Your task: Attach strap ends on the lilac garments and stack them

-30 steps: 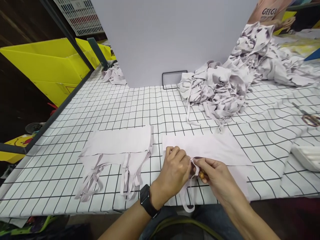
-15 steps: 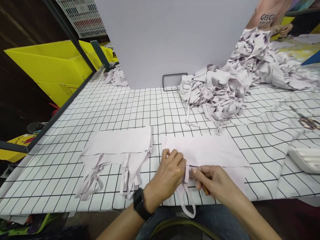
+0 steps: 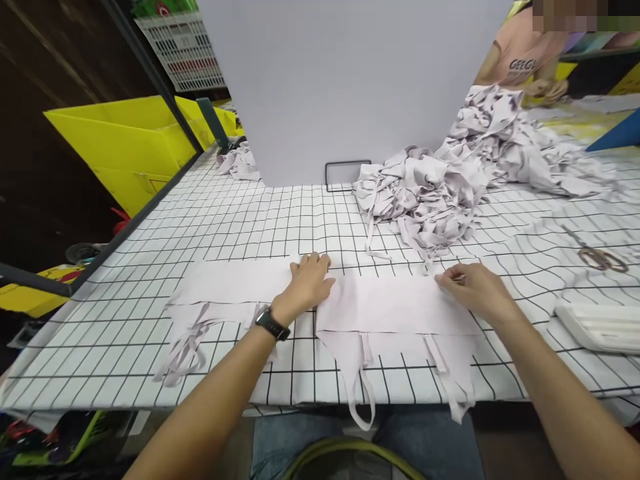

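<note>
A pale pink strappy top [image 3: 395,303] lies flat near the table's front edge, its straps hanging towards me. My left hand [image 3: 311,281] rests with fingers apart at its upper left corner, between it and a second area of pale fabric. Thumb and fingers of my right hand [image 3: 473,288] pinch the top's upper right edge. On the left lies a stack of similar strappy tops [image 3: 225,283], partly hidden by my left hand and forearm. Whether anything else is inside my right hand is hidden.
A grid-patterned cloth [image 3: 280,220] covers the table. Heaped pale garments [image 3: 420,193] lie beyond, beside a large grey panel [image 3: 340,80]. At right are scissors [image 3: 603,259] and a white tray-like object [image 3: 600,327]. Yellow bins [image 3: 125,143] stand left; a co-worker [image 3: 523,57] is at far right.
Both hands have left the strap at the lower edge and moved up and apart to the top's upper corners. The top lies smoother, with both straps showing.
</note>
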